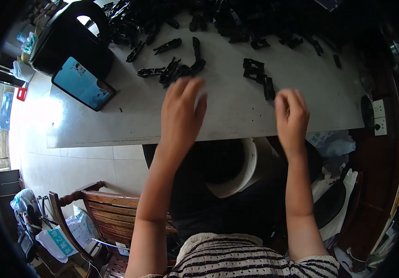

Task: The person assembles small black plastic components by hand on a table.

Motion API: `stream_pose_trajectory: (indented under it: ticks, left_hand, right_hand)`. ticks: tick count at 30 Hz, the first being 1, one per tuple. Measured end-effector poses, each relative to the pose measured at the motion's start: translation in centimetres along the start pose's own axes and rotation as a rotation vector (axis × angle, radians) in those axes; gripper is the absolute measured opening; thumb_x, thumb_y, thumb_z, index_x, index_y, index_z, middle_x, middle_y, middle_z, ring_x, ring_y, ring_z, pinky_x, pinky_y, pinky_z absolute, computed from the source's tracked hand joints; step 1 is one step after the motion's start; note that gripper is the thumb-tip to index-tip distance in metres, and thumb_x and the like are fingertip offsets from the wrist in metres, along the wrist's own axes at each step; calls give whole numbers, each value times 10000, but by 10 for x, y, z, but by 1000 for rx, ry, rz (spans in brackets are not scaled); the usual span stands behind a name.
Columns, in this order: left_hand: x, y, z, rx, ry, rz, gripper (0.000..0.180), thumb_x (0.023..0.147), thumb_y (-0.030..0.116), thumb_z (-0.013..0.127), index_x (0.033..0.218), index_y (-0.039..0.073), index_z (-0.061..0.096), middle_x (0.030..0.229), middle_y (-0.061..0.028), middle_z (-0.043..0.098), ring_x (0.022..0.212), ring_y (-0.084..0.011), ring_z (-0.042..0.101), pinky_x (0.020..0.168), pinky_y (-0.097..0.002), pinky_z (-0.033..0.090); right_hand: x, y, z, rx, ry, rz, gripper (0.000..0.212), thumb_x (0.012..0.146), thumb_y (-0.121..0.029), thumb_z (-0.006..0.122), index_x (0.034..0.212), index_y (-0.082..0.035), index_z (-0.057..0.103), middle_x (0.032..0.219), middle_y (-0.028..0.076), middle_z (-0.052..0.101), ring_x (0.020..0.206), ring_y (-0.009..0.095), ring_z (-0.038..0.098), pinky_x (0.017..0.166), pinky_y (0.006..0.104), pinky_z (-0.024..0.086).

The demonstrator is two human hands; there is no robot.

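Note:
My left hand (182,111) is over the table beside a small cluster of black plastic parts (179,72). Its thumb stands apart from the bent fingers, and I see nothing in its grasp. To the right, my right hand (292,116) hovers with loosely curled fingers, thumb and fingers a little apart. Just left of its fingertips lies a black clip-like part (268,88), angled below a wider black bracket-like piece (253,68). Whether the fingertips touch that part is hard to tell. Both hands are slightly blurred.
A heap of black parts (236,23) covers the grey table's (222,123) far side. At left, a phone (83,83) leans against a black kettle-like container (74,37). Below the front edge, a white bucket (250,173) stands between my legs. A wooden chair (111,206) is at lower left.

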State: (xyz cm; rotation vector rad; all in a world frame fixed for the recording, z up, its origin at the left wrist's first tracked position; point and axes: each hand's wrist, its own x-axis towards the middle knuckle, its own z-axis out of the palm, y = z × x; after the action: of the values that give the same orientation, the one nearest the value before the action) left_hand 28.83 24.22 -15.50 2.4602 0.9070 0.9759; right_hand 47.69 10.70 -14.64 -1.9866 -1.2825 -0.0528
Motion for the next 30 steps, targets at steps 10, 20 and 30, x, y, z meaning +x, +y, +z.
stream_pose_trajectory:
  ticks: [10,20,30]
  left_hand:
    - [23,-5,16,105,-166,-81,393,745,-42,636,1120,47,561,957,-80,584,833,-230,613,697,-302,530]
    - [-23,23,0,-1071,-252,-390,360,756,-5,717,1100,26,617,1054,-30,637,901,-89,598,768,-241,501]
    - [-46,33,2,-1162,-174,-332,232,845,51,647,1066,2,598,980,-39,625,904,-100,567,828,-237,433]
  right_hand:
    - [2,25,-5,-237,-190,-251,378,678,31,697,1034,-91,657,1111,69,543,981,264,556,799,376,488]
    - [-18,-31,11,251,-149,-298,356,694,-34,732,1038,-50,641,945,70,592,895,254,573,775,361,435]
    - [-34,-28,4,699,-391,127,317,798,-287,732,874,0,619,904,101,566,762,196,577,676,284,459]
